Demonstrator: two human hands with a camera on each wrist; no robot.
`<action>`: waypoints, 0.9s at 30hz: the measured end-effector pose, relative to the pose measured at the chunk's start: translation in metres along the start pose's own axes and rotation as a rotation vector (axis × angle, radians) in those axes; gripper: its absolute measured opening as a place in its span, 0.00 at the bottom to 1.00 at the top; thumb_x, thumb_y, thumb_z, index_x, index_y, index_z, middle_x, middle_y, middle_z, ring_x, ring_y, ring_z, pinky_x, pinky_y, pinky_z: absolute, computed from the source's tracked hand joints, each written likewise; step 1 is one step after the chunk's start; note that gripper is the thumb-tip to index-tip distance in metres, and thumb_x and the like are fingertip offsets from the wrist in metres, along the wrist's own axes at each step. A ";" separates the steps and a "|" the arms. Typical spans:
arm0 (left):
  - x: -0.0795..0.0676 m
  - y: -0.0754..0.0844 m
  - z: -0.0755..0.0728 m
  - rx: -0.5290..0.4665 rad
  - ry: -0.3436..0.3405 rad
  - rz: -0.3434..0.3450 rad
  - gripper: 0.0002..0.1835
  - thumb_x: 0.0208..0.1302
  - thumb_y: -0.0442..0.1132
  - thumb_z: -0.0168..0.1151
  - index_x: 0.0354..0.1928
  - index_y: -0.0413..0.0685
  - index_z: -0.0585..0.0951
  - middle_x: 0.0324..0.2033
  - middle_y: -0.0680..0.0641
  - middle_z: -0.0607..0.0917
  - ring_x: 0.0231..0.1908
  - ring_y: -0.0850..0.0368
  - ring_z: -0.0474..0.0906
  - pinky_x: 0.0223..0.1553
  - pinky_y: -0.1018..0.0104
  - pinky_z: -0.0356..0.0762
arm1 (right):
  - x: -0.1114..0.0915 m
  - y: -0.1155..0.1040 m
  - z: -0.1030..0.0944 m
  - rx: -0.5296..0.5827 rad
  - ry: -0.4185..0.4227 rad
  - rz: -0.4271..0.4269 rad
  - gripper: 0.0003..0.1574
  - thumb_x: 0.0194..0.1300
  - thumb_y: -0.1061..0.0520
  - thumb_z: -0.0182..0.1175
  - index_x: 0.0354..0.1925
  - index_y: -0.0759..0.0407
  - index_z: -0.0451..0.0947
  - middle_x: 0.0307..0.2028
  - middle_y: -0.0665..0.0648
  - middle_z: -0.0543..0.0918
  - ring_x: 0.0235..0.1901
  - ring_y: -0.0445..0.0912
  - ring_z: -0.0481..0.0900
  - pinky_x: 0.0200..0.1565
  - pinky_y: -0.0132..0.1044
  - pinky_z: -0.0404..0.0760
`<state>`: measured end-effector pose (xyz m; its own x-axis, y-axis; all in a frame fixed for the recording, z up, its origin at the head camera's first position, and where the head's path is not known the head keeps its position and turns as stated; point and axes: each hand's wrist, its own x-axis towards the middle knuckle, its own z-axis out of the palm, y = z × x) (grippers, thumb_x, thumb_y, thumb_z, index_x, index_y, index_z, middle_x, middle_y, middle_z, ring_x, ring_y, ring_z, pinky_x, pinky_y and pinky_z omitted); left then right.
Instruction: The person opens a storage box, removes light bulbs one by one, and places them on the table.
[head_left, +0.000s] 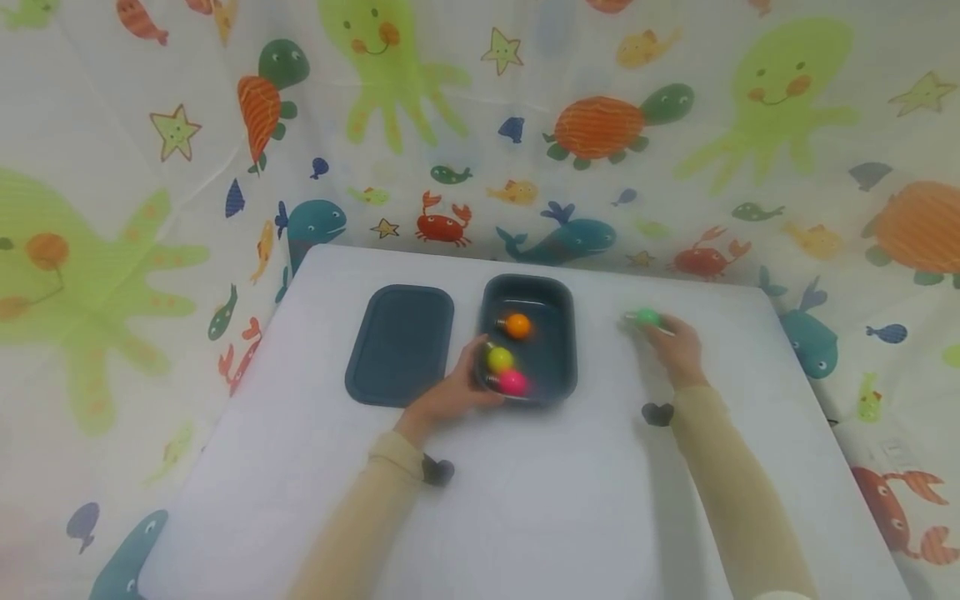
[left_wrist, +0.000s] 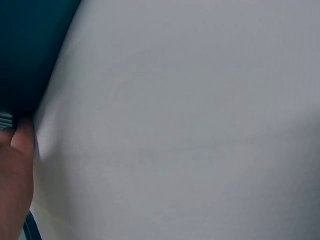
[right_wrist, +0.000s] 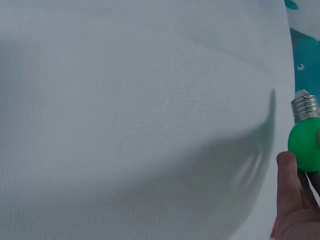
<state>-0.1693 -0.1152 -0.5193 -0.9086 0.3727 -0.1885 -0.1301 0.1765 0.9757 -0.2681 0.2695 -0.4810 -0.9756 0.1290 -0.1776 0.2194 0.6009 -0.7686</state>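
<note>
A dark teal plastic container [head_left: 566, 350] stands on the table, holding an orange light bulb [head_left: 517, 326], a yellow bulb [head_left: 500, 360] and a pink bulb [head_left: 513, 382]. My left hand [head_left: 452, 393] grips the container's near left corner, with the yellow and pink bulbs close to its fingers. In the left wrist view, that hand [left_wrist: 16, 175] shows at the left edge against the container's wall [left_wrist: 35, 50]. To the container's right, my right hand [head_left: 677, 348] pinches a green light bulb [head_left: 647, 317] above the table, its metal screw base [right_wrist: 304, 106] pointing away from the fingers.
A flat dark teal lid [head_left: 401, 346] lies left of the container. The white table [head_left: 540, 508] is bordered by a curtain [head_left: 465, 100] printed with sea animals. Dark heart-shaped pieces [head_left: 658, 414] show beside both wrists.
</note>
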 end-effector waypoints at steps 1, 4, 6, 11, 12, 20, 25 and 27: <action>0.000 0.000 0.000 0.001 0.002 -0.002 0.56 0.56 0.38 0.72 0.76 0.65 0.43 0.75 0.48 0.48 0.68 0.46 0.56 0.68 0.48 0.59 | -0.001 0.000 0.000 0.008 -0.005 0.007 0.41 0.72 0.47 0.54 0.72 0.67 0.56 0.70 0.70 0.60 0.71 0.64 0.54 0.69 0.57 0.53; -0.002 0.000 -0.001 -0.001 0.002 -0.007 0.56 0.57 0.39 0.72 0.77 0.66 0.43 0.75 0.48 0.48 0.68 0.45 0.57 0.67 0.46 0.59 | -0.001 0.002 0.001 0.014 -0.031 0.031 0.41 0.72 0.49 0.54 0.73 0.67 0.54 0.70 0.71 0.60 0.70 0.65 0.56 0.68 0.57 0.57; -0.003 0.000 -0.002 0.013 0.005 -0.015 0.56 0.56 0.41 0.73 0.76 0.68 0.43 0.75 0.48 0.48 0.67 0.45 0.59 0.67 0.46 0.60 | 0.000 0.003 0.002 0.019 -0.045 0.045 0.41 0.72 0.49 0.53 0.74 0.66 0.52 0.70 0.70 0.60 0.69 0.65 0.57 0.68 0.56 0.58; -0.004 -0.002 -0.004 0.049 0.008 -0.017 0.57 0.55 0.44 0.74 0.76 0.70 0.43 0.75 0.48 0.48 0.64 0.45 0.62 0.65 0.48 0.62 | 0.005 0.007 0.007 0.052 -0.066 0.081 0.42 0.73 0.48 0.52 0.75 0.65 0.50 0.70 0.70 0.61 0.66 0.63 0.64 0.66 0.54 0.64; -0.004 -0.003 -0.004 0.054 0.008 -0.016 0.58 0.55 0.44 0.74 0.76 0.69 0.43 0.75 0.48 0.48 0.63 0.45 0.63 0.65 0.48 0.63 | 0.006 0.008 0.008 0.058 -0.069 0.087 0.42 0.73 0.47 0.52 0.75 0.64 0.50 0.70 0.70 0.61 0.65 0.63 0.66 0.65 0.54 0.65; -0.005 -0.002 -0.006 0.045 -0.012 -0.016 0.58 0.55 0.43 0.74 0.76 0.70 0.42 0.75 0.48 0.47 0.65 0.45 0.60 0.66 0.48 0.62 | 0.008 0.013 0.011 0.010 -0.075 0.101 0.44 0.73 0.46 0.52 0.75 0.65 0.49 0.70 0.70 0.60 0.65 0.62 0.67 0.65 0.53 0.65; -0.002 -0.006 -0.006 0.024 -0.017 -0.013 0.57 0.55 0.43 0.74 0.75 0.75 0.42 0.74 0.48 0.48 0.66 0.46 0.60 0.66 0.49 0.63 | 0.009 0.013 0.012 0.019 -0.076 0.099 0.43 0.73 0.47 0.52 0.74 0.65 0.49 0.70 0.71 0.60 0.63 0.62 0.70 0.63 0.51 0.69; -0.002 -0.007 -0.006 0.013 -0.019 -0.013 0.57 0.55 0.42 0.74 0.75 0.75 0.42 0.74 0.48 0.49 0.65 0.46 0.61 0.66 0.50 0.63 | 0.009 0.014 0.013 0.024 -0.076 0.103 0.42 0.74 0.47 0.52 0.75 0.65 0.49 0.70 0.71 0.60 0.63 0.62 0.70 0.63 0.51 0.69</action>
<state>-0.1689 -0.1227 -0.5247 -0.8992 0.3875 -0.2032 -0.1363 0.1933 0.9716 -0.2742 0.2690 -0.5011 -0.9447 0.1282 -0.3019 0.3194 0.5681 -0.7584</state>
